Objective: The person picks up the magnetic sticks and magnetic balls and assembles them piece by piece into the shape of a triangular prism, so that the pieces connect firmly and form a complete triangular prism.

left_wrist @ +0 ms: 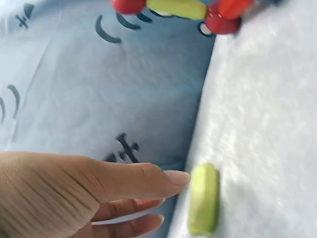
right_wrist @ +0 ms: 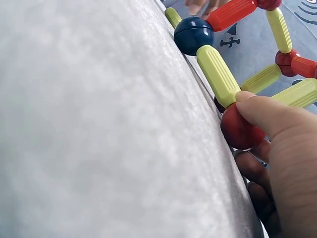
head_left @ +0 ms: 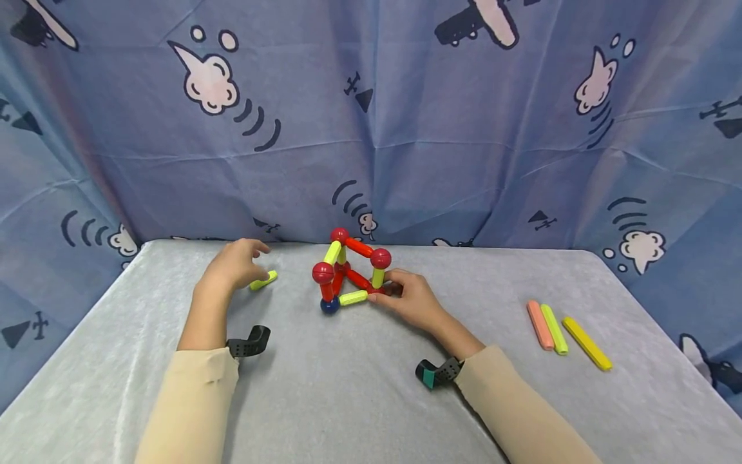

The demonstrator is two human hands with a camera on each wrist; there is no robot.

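Ball-and-stick frame (head_left: 357, 279): head view, stands on the surface (head_left: 324, 399).
Loose sticks (head_left: 554, 329): head view, three, right of the frame.
Left hand (left_wrist: 84, 186): left wrist view, grip spread, just beside a short green stick (left_wrist: 203, 201) left of the frame.
Right hand (right_wrist: 294, 148): right wrist view, grip pinching the frame at a red ball (right_wrist: 239, 128).

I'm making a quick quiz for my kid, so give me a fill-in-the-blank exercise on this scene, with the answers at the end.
The right hand grips a ball colored ____.
In the frame, the one visible non-red ball is ____.
The loose sticks on the right side of the table number ____.
The left hand has ____ in its grip.
Missing words: red; blue; three; nothing.
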